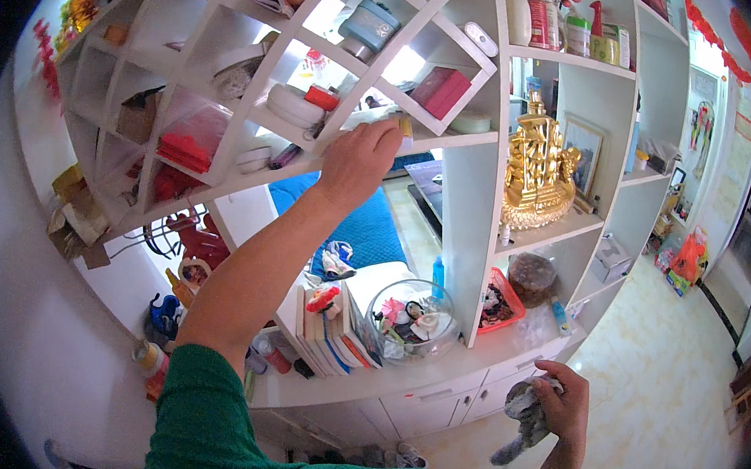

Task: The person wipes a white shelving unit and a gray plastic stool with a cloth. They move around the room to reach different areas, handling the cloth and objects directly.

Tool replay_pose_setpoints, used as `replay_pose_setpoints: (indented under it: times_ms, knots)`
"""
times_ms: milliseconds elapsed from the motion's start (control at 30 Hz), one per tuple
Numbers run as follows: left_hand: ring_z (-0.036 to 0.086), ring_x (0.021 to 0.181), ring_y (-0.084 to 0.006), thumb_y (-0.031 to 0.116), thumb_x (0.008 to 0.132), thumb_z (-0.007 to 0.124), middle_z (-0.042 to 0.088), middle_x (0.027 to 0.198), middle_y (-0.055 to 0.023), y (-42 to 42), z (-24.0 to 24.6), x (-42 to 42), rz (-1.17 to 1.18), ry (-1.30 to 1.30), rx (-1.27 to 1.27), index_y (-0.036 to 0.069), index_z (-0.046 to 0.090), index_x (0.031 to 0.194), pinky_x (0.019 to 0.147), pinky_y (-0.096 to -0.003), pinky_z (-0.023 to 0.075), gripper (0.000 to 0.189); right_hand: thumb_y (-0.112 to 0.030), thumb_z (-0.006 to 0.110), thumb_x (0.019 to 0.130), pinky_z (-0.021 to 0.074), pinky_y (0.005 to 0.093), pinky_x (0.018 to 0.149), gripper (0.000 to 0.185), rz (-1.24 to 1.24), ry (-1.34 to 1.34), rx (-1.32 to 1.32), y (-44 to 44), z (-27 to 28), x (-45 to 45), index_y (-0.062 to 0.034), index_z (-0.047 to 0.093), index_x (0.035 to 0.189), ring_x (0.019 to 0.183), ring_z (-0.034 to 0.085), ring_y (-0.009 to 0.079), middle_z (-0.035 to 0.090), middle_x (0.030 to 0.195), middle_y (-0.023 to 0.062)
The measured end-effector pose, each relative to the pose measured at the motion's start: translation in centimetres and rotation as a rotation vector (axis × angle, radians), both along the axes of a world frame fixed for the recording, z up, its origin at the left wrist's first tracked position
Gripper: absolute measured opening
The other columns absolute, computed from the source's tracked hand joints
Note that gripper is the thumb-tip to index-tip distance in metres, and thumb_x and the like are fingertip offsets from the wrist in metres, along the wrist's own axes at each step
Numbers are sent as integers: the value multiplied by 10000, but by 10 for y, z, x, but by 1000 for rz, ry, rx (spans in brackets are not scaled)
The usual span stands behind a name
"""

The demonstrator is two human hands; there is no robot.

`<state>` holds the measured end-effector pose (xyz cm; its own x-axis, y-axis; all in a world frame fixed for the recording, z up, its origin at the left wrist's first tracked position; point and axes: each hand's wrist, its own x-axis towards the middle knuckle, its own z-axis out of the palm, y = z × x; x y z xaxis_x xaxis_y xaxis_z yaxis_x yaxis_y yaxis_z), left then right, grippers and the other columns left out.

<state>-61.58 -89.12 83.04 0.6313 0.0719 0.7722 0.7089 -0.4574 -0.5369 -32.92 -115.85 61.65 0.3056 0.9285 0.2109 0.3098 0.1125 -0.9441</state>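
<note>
My left hand is raised to the bottom compartments of the white lattice shelf. Its fingers curl away from view beside a small yellowish object, so what they grip is hidden. A dark red box sits in the diamond compartment just right of this hand. To its left, a red item rests on a round white container. Low on the right, my right hand holds a crumpled grey cloth, which hangs down over the floor.
A glass bowl of small items stands on the counter beside upright books. A gold ship ornament occupies a right-hand shelf, above a red basket. Shoes lie at the cabinet's foot; pale tiled floor stretches right.
</note>
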Motion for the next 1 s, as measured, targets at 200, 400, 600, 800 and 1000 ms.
replay_pose_setpoints:
  times_ms: [200,400,600,800,1000]
  knots:
    - [617,829,-217,75,744,646,593,984,-98,-6,-6,-13,-138,35,120,42,564,930,658,-302,534,206,-49,659,725,485,288,695,267,11,-87,20,-1,-1,-6,1,634,986,748,606,169,655,859,133]
    - [619,791,-226,48,769,625,610,933,-123,-37,-17,-29,-300,-28,60,24,559,942,631,-318,528,186,-58,658,733,479,280,700,264,90,-42,16,-2,11,-12,-3,634,991,758,595,153,651,858,119]
    - [626,807,-259,-2,713,657,604,961,-166,-95,-47,-57,-456,-123,-54,-3,572,947,657,-326,536,249,-67,638,750,466,269,710,282,296,-47,38,4,38,-35,-13,626,1026,771,578,132,639,855,80]
    - [629,830,-252,-9,672,682,594,1006,-162,-136,-65,-83,-387,-132,-34,14,570,918,657,-308,545,271,-88,629,773,456,280,771,306,625,-55,162,32,72,-97,-30,615,1073,844,569,139,623,923,78]
    - [626,845,-234,29,678,702,583,1035,-146,-151,-65,-135,-191,-227,10,25,555,947,665,-305,550,307,-135,644,792,458,285,780,327,911,-173,207,53,82,-161,-42,601,1103,837,585,168,623,923,94]
